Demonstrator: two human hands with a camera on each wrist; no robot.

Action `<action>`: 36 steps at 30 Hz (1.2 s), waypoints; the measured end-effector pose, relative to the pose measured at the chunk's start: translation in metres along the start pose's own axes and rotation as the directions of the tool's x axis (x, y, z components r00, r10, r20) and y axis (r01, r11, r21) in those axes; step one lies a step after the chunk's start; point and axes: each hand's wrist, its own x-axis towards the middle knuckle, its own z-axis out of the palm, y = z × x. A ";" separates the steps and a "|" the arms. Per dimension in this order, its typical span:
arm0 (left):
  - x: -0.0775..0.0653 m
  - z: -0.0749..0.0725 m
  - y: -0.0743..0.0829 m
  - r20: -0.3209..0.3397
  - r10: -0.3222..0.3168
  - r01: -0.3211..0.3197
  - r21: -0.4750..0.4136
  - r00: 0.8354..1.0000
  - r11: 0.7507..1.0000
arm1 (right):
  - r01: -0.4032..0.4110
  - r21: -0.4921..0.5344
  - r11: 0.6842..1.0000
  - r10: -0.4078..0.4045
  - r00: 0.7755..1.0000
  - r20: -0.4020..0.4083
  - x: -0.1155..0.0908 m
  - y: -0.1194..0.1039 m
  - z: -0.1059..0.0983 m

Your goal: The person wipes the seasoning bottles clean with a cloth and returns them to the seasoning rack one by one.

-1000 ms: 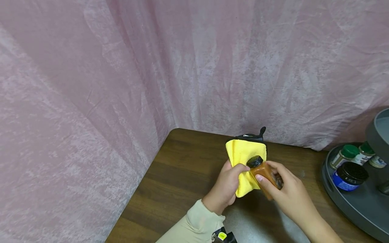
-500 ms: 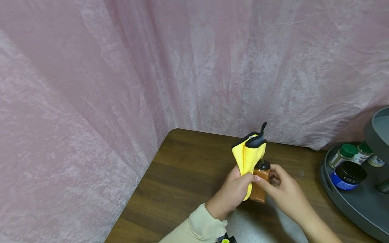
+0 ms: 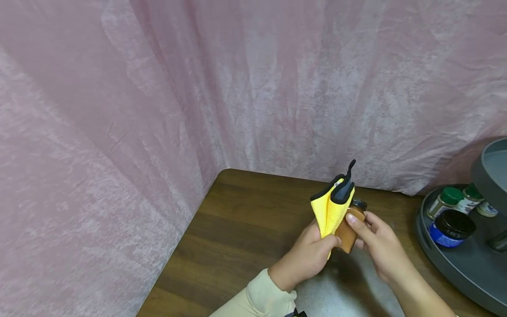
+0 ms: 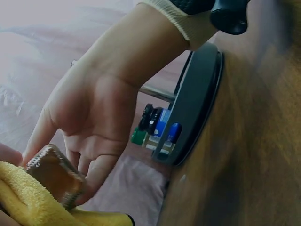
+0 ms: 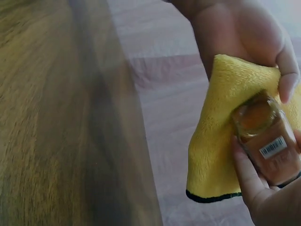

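Observation:
My left hand point(image 3: 305, 259) grips a yellow cloth point(image 3: 328, 213) with black edging and a black loop, its thumb lying on the jar's lower end. A squarish glass spice jar point(image 3: 347, 237) with orange-brown contents and a black lid is pinched by my right hand point(image 3: 384, 248), tilted lid end up and away. The cloth point(image 5: 218, 108) lies against the jar's side in the right wrist view, where the jar's glass base and a barcode label point(image 5: 273, 147) show. From the left wrist, the jar base point(image 4: 54, 176) sits between the cloth and my right hand's fingers.
To the right stands a dark grey two-tier round rack point(image 3: 455, 275). Its lower tier bears a blue-labelled jar point(image 3: 451, 229) with a black lid and green-lidded spice jars point(image 3: 445, 202). A pink curtain point(image 3: 277, 88) hangs behind the brown wooden table point(image 3: 245, 220).
Both hands have shifted slightly right with cloth and jar. The jar has turned from leaning left, through upright, to leaning right; the cloth has gone from spread to bunched around the left hand's grip.

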 end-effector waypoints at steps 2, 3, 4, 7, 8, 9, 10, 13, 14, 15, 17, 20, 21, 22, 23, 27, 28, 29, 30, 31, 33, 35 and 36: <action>-0.001 0.002 -0.001 -0.005 0.001 -0.001 0.020 1.000 1.000 | 0.010 0.091 0.996 -0.009 1.000 -0.014 0.001 0.001 -0.004; -0.001 0.003 -0.001 -0.007 0.003 -0.003 0.027 1.000 1.000 | 0.016 0.142 0.990 -0.013 1.000 -0.026 0.001 0.002 -0.006; -0.001 0.003 -0.001 -0.003 0.008 -0.008 0.035 1.000 0.999 | 0.022 0.188 0.982 -0.015 0.999 -0.040 0.001 0.002 -0.007; -0.001 0.005 -0.001 0.006 0.021 -0.021 0.061 1.000 0.998 | 0.033 0.267 0.963 -0.014 0.997 -0.072 0.002 0.003 -0.009; -0.001 0.005 -0.002 0.011 0.025 -0.025 0.065 1.000 0.998 | 0.029 0.270 0.962 -0.007 0.997 -0.081 0.003 0.003 -0.009; -0.001 0.006 -0.002 0.014 0.025 -0.026 0.072 1.000 0.997 | 0.023 0.256 0.966 0.000 0.996 -0.088 0.003 0.003 -0.009; -0.001 0.006 -0.002 0.018 0.029 -0.030 0.080 0.999 0.996 | 0.015 0.238 0.971 0.007 0.996 -0.093 0.003 0.003 -0.008; 0.000 0.006 -0.003 0.013 0.033 -0.034 0.097 0.999 0.995 | -0.018 0.146 0.989 0.032 0.995 -0.094 0.002 0.001 -0.006; 0.000 0.005 -0.004 0.008 0.035 -0.035 0.097 0.999 0.995 | -0.023 0.114 0.993 0.034 0.995 -0.091 0.002 0.001 -0.004; 0.000 0.005 -0.005 -0.002 0.031 -0.031 0.098 1.000 0.995 | -0.026 0.078 0.997 0.033 0.996 -0.086 0.001 0.000 -0.002; 0.001 0.004 -0.005 -0.018 0.026 -0.024 0.087 1.000 0.996 | -0.032 0.012 0.999 0.033 0.997 -0.076 0.000 0.000 0.003; 0.003 0.002 -0.008 -0.026 0.003 -0.003 0.009 1.000 1.000 | -0.025 -0.103 0.994 0.018 0.998 -0.065 -0.003 0.001 0.012; 0.004 0.001 -0.008 -0.026 -0.014 0.013 -0.026 1.000 1.000 | -0.026 -0.139 0.990 0.018 0.998 -0.059 -0.004 0.002 0.015; 0.005 0.000 -0.009 -0.022 -0.027 0.025 -0.063 0.999 0.998 | -0.026 -0.166 0.986 0.017 0.998 -0.053 -0.005 0.002 0.018; 0.006 -0.002 -0.009 -0.022 -0.041 0.039 -0.095 0.999 0.995 | -0.027 -0.188 0.982 0.018 0.999 -0.050 -0.006 0.002 0.021; 0.007 -0.003 -0.010 -0.015 -0.070 0.067 -0.161 0.997 0.985 | -0.036 -0.202 0.979 0.024 0.998 -0.058 -0.007 0.003 0.026; 0.007 -0.002 -0.011 -0.014 -0.064 0.061 -0.159 0.998 0.985 | -0.041 -0.193 0.980 0.028 0.997 -0.067 -0.007 0.003 0.026; 0.006 -0.001 -0.011 -0.021 -0.052 0.048 -0.140 0.998 0.989 | -0.048 -0.180 0.982 0.034 0.996 -0.077 -0.006 0.003 0.025; 0.006 0.001 -0.012 -0.028 -0.037 0.034 -0.114 0.999 0.993 | -0.052 -0.164 0.985 0.039 0.996 -0.086 -0.005 0.004 0.024; 0.005 0.002 -0.013 -0.037 -0.023 0.020 -0.081 0.999 0.997 | -0.057 -0.146 0.988 0.043 0.995 -0.092 -0.004 0.004 0.023; 0.004 0.006 -0.015 -0.054 0.001 -0.002 -0.019 0.999 1.000 | -0.064 -0.096 0.993 0.054 0.994 -0.097 -0.002 0.005 0.019; 0.002 0.009 -0.016 -0.073 0.016 -0.012 0.049 0.997 0.999 | -0.068 -0.034 0.997 0.064 0.993 -0.102 0.000 0.006 0.015; 0.001 0.011 -0.017 -0.074 0.017 -0.012 0.071 0.997 0.997 | -0.068 -0.007 0.998 0.067 0.993 -0.101 0.001 0.007 0.013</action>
